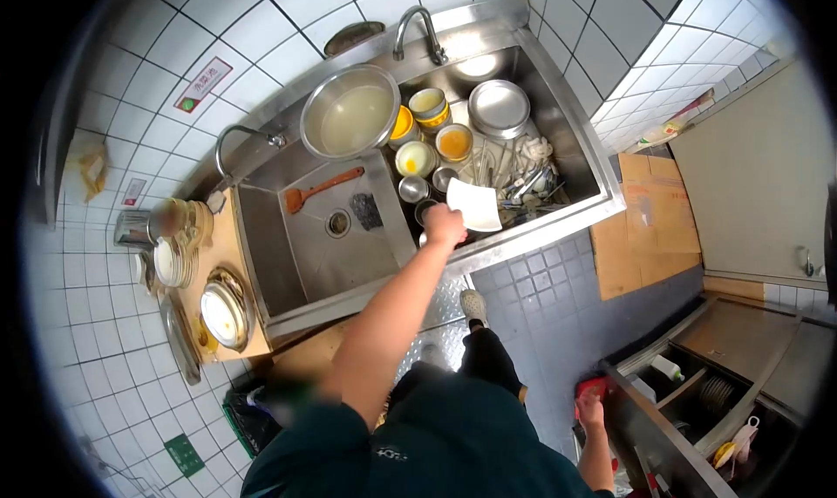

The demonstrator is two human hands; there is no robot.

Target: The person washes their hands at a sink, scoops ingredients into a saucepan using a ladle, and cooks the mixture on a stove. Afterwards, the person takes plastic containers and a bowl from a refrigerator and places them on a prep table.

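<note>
My left hand (445, 226) reaches over the front edge of the right sink basin, closed on the left edge of a white square dish (475, 205). Small metal cups (414, 189) stand just behind it, with yellow-and-grey containers (454, 142) farther back. Many metal utensils (532, 180) lie in the basin to the right of the dish. Down at the lower right, my right hand (591, 408) is closed on a red object (590, 387) beside the open cabinet; its full shape is hidden.
A large metal bowl of cloudy water (349, 113) rests across the sink divider. The left basin (305, 267) holds an orange spatula (324, 189) and a dark scrubber (365, 210). Stacked plates (224, 315) stand on the left counter. Flattened cardboard (645, 223) lies right of the sink.
</note>
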